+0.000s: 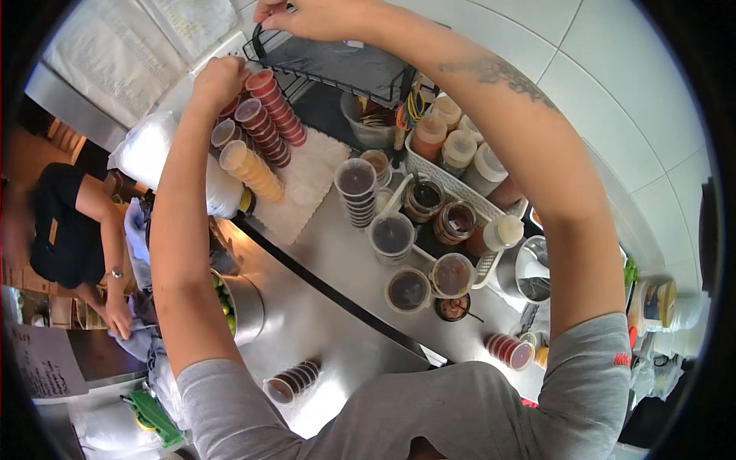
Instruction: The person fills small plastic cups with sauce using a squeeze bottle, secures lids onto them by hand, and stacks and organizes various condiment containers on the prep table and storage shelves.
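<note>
My left hand [220,81] is closed beside the stacks of lidded sauce cups; what its fingers hold is hidden. Next to it stand tall stacks of red sauce cups [274,106], dark red sauce cups [262,132] and yellow sauce cups [251,170] on a white paper cloth [310,172]. Up at the top edge, my right hand [295,18] has its fingers curled over the corner of a black wire rack [330,65]. A dark tray surface shows inside the rack.
Squeeze bottles [458,149] fill a white basket [460,184], with open sauce jars [423,198] beside it. Dark sauce tubs [392,236] stand on the steel counter [322,253]. A metal pot [247,308] holds green items. At left, a person in black [73,222] reaches over cloths.
</note>
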Tool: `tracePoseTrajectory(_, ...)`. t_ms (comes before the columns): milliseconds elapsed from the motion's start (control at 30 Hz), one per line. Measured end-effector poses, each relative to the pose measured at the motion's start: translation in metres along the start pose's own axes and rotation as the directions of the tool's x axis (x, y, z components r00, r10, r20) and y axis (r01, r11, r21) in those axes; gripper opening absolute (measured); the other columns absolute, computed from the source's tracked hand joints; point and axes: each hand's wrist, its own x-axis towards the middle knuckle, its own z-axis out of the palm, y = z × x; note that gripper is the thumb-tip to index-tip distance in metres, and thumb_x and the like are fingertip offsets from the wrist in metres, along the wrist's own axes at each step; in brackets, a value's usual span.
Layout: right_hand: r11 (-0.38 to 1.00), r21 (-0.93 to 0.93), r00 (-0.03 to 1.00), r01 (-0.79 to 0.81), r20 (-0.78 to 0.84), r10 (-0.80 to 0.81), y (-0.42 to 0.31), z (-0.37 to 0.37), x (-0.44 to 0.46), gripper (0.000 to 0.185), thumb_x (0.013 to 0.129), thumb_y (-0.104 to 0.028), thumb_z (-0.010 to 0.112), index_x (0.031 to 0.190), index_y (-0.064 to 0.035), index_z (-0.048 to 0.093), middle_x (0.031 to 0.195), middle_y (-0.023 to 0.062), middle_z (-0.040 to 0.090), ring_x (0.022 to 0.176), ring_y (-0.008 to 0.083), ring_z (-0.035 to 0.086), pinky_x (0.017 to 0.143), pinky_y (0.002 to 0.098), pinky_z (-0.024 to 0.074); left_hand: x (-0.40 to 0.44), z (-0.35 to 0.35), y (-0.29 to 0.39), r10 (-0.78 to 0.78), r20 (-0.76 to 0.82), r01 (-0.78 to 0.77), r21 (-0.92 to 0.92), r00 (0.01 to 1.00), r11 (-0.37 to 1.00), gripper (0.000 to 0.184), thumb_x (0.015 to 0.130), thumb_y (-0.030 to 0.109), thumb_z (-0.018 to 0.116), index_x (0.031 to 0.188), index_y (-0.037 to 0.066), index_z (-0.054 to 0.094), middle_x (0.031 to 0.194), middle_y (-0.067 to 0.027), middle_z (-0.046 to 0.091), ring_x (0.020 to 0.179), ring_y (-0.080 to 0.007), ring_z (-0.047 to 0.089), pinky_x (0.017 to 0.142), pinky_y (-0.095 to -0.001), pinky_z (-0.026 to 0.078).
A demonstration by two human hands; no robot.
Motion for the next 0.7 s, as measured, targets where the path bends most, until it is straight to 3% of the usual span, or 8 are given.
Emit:
tracePoseTrajectory(33,0.999,0.052,0.999,-0.009,0.033,0.007,-0.005,-0.006,-0.007,0.019,0.081,-0.012,0.06,0.092,0.0009,0.069,0.089,0.0225,0.068,0.087,0.0373,0.065,0.079,0.0427,0.0511,0.001,0.012,-0.004,0.037,-0.081,-0.033,0.049,0.996,0.998,0.015,0.081,0.015,0.06,0.092,0.008,0.069,0.092,-0.0203,0.068,0.089,-0.037,0.066,0.078,-0.0446,0.052)
tracePoseTrajectory(67,0.995,0.102,0.998,-0.02,0.064,0.014,-0.01,-0.013,-0.014,0.018,0.081,-0.011,0.059,0.091,0.0015,0.068,0.088,0.0227,0.068,0.086,0.0377,0.065,0.079,0.0429,0.051,0.005,0.022,-0.01,0.034,-0.059,-0.03,0.063,0.998,0.998,0.014,0.081,0.015,0.061,0.091,0.008,0.069,0.092,-0.02,0.068,0.09,-0.0367,0.066,0.078,-0.0445,0.052)
tracePoseTrajectory(367,0.975,-0.075,0.969,0.21,0.146,-0.197,-0.07,-0.075,-0.099,0.016,0.086,-0.01,0.06,0.099,-0.0019,0.065,0.094,0.014,0.062,0.09,0.0336,0.059,0.078,0.0425,0.049,0.025,0.037,-0.026,0.04,0.049,-0.043,0.079,0.998,0.996,0.017,0.079,0.014,0.064,0.093,0.008,0.068,0.096,-0.0184,0.069,0.095,-0.0354,0.065,0.081,-0.044,0.051)
tracePoseTrajectory(567,0.987,-0.136,0.987,0.089,0.148,-0.069,-0.116,-0.145,-0.163,0.02,0.087,-0.009,0.063,0.105,-0.0031,0.064,0.092,0.0105,0.061,0.078,0.0259,0.063,0.065,0.0344,0.0516,0.018,0.003,-0.023,0.016,0.016,-0.016,-0.024,1.0,1.0,0.021,0.083,0.016,0.061,0.1,0.008,0.069,0.102,-0.0193,0.068,0.096,-0.0351,0.065,0.084,-0.043,0.051)
tracePoseTrajectory(667,0.975,-0.183,0.988,0.124,0.11,-0.105,-0.143,-0.179,-0.192,0.021,0.087,-0.008,0.064,0.106,-0.0026,0.065,0.09,0.0101,0.062,0.073,0.0233,0.064,0.061,0.0321,0.0514,0.007,-0.039,-0.02,0.151,0.062,-0.147,-0.066,0.987,0.987,0.024,0.085,0.017,0.057,0.104,0.008,0.068,0.103,-0.0211,0.067,0.096,-0.0359,0.065,0.084,-0.0424,0.051)
tracePoseTrajectory(700,0.97,-0.214,0.99,0.117,0.108,-0.095,-0.155,-0.19,-0.202,0.02,0.087,-0.008,0.064,0.106,-0.002,0.065,0.089,0.0103,0.063,0.072,0.0227,0.063,0.06,0.0317,0.0513,0.002,-0.056,-0.014,0.16,0.07,-0.149,-0.137,0.985,0.979,0.027,0.085,0.017,0.056,0.107,0.006,0.066,0.099,-0.0187,0.069,0.087,-0.0314,0.067,0.08,-0.038,0.052)
